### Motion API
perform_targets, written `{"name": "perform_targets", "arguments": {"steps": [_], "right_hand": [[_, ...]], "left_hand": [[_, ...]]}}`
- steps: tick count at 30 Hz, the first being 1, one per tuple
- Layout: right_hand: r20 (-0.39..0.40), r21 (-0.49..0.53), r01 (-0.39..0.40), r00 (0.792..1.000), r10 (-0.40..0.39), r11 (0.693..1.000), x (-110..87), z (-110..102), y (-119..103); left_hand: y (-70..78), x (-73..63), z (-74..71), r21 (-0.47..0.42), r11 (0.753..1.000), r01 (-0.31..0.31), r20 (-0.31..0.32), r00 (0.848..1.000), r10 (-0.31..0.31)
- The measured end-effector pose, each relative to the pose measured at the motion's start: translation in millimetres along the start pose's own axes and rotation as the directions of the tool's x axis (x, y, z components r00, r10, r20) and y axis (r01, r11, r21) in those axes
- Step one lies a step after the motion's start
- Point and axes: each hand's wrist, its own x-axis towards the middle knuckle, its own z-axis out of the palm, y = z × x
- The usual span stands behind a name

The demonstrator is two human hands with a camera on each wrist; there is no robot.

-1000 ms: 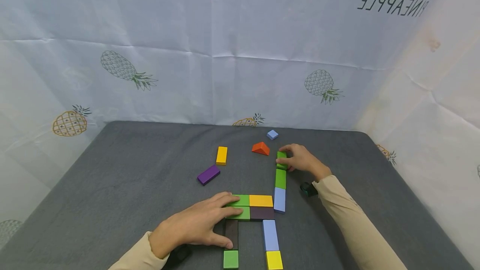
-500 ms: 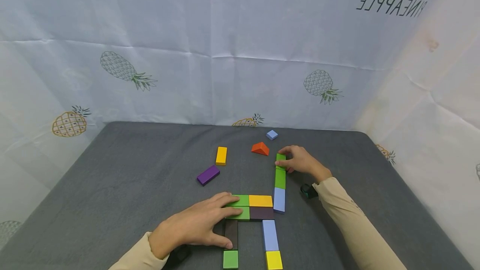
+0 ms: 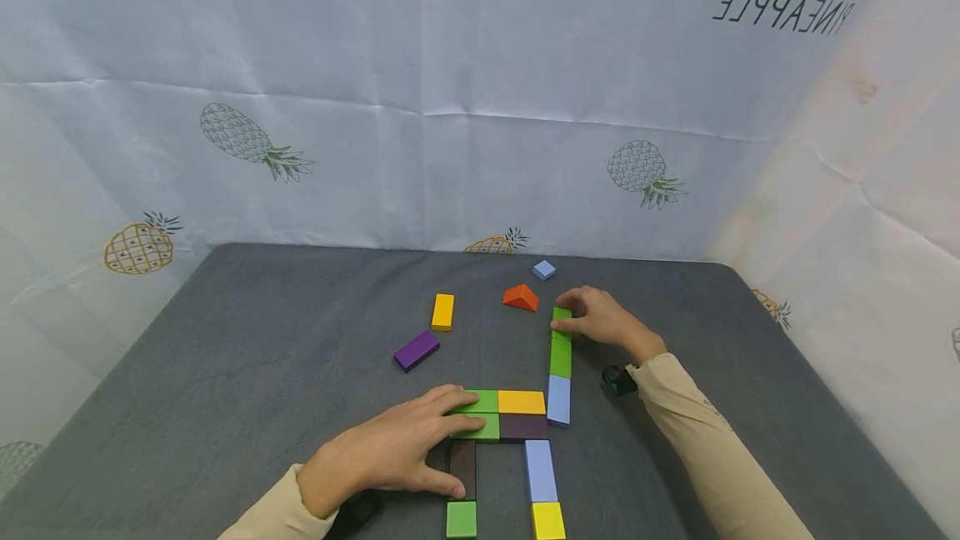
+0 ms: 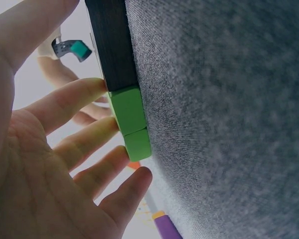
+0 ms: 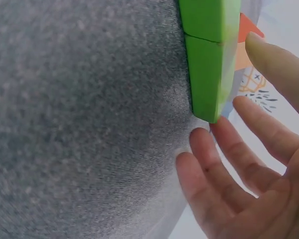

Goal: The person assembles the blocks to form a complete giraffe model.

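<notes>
In the head view, a column of two green blocks and a light blue block [image 3: 558, 400] runs away from me on the right. My right hand [image 3: 600, 319] is at the far green block [image 3: 562, 313], its thumb overlapping the left side. The right wrist view shows a fingertip right at this block's end, with thumb and fingers spread. My left hand [image 3: 397, 444] rests its fingertips on two green blocks [image 3: 489, 427] side by side, which adjoin a yellow block [image 3: 521, 402] and a dark block [image 3: 523, 426]. Its thumb touches another dark block [image 3: 463, 467].
Below lie a green block [image 3: 461, 519], a long light blue block [image 3: 541, 471] and a yellow one [image 3: 548, 521]. Loose ahead are a purple block [image 3: 417, 350], a yellow block [image 3: 443, 312], an orange triangular block [image 3: 521, 297] and a small blue block [image 3: 544, 270].
The far green block has slid slightly toward me and now meets the green block behind it. My right fingers have since lifted a little from its far end. The left hand has stayed put.
</notes>
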Motion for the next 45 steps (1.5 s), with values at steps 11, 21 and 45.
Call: {"name": "perform_targets", "arguments": {"steps": [11,21,45], "right_hand": [[-0.023,0.026,0.020,1.000,-0.020,0.999,-0.4,-2.8,-11.9],[-0.020,0.032,0.070,0.997,-0.069,0.997,5.3,-1.0,-31.9],[0.010,-0.025,0.203,0.979,-0.203,0.979,29.3,14.0,-82.2]], "left_hand": [[-0.6,0.0,1.3,0.002,1.000,-0.005,-0.003,1.000,0.005],[-0.9,-1.0,0.5,-0.001,1.000,-0.014,-0.006,1.000,0.014],[0.2,-0.7,-0.5,0.002,1.000,-0.005,-0.001,1.000,0.005]]}}
